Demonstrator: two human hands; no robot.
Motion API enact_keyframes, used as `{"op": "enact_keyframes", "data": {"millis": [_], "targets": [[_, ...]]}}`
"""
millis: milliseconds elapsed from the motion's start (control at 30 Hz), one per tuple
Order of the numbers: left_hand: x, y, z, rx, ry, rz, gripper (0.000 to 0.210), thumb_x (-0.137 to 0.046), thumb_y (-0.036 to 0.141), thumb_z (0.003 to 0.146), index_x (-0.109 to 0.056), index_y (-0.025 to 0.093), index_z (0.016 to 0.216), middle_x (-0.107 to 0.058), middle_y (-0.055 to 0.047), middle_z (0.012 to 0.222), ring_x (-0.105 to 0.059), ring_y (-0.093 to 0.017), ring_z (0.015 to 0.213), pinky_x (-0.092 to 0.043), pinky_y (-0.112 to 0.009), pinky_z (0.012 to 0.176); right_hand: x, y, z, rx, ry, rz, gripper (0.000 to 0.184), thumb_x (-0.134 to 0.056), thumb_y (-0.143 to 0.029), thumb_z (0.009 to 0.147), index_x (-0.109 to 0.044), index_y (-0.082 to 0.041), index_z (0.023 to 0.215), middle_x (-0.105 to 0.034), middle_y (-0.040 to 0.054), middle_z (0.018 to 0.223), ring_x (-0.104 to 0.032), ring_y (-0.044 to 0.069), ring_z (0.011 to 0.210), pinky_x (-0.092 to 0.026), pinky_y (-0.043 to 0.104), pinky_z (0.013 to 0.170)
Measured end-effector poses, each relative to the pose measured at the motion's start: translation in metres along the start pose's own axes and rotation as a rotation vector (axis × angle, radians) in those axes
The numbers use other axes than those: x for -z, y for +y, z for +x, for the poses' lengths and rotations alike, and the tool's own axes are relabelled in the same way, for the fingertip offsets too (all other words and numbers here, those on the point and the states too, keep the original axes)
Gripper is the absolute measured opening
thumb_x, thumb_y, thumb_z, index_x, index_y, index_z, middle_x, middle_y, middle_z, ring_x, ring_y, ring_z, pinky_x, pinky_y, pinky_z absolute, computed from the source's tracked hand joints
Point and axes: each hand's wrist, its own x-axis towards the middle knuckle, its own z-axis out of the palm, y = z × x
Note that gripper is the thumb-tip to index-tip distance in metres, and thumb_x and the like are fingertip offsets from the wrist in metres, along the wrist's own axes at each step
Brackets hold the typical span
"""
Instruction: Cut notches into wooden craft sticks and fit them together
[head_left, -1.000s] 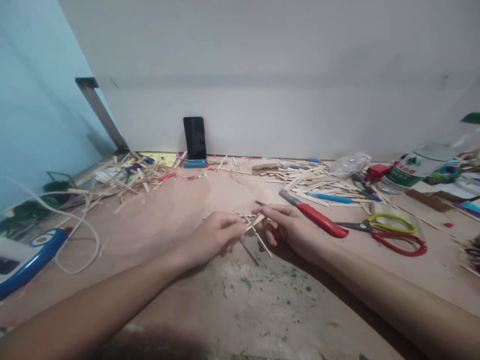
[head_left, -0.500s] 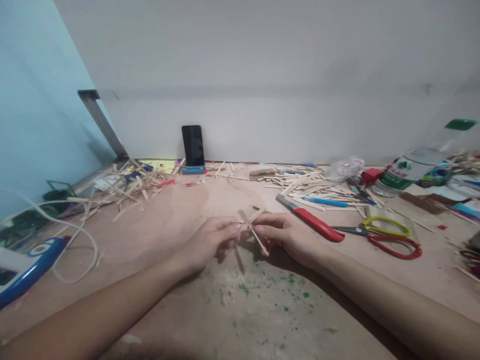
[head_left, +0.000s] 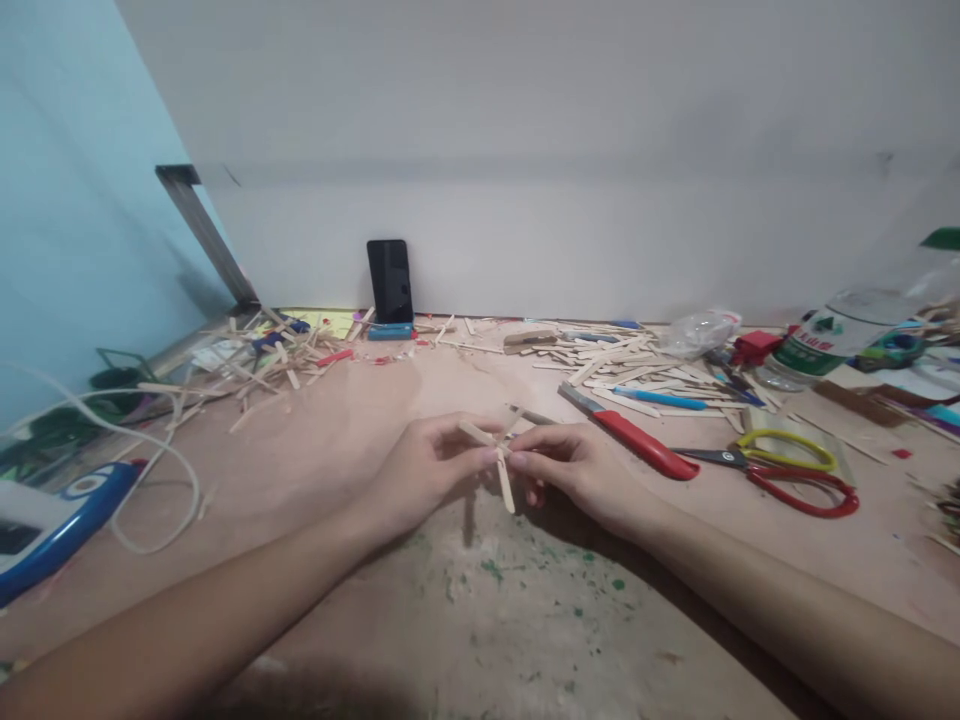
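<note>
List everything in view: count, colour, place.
Table: one, brownish, below
Held sticks: at least two, pale, centre
Loose sticks: many, pale, back of table
Phone: one, black, propped at back
Knife: one, red handle, right of centre
Scissors: one, yellow and red handles, right of knife
Slim tool: one, blue, on loose sticks
Bottle: one, clear, green cap, right
Cable: one, white, left
Device: one, blue and white, left edge
Scraps: uncounted, mixed, both sides
Left hand: one, bare, on held sticks
Right hand: one, bare, on held sticks
</note>
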Motion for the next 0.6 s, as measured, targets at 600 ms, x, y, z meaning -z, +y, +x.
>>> {"op": "enact_keyframes", "data": {"millis": [600], "targets": [[0.0049, -0.0047, -0.0004, 0.057, -0.152, -0.082, 0.033, -0.075, 0.045, 0.111, -0.073, 0.016, 0.127, -0.076, -0.007, 0.116, -0.075, -0.021, 0.097, -0.068, -0.039, 0.086, -0.0057, -0.0029, -0.0011, 0.049, 0.097, 0.037, 0.038, -0.071, -0.052, 0.112, -0.073, -0.019, 0.128, -0.077, 0.0047, 0.110, -0.074, 0.018, 0.085, -0.066, 0.038, 0.078]]}}
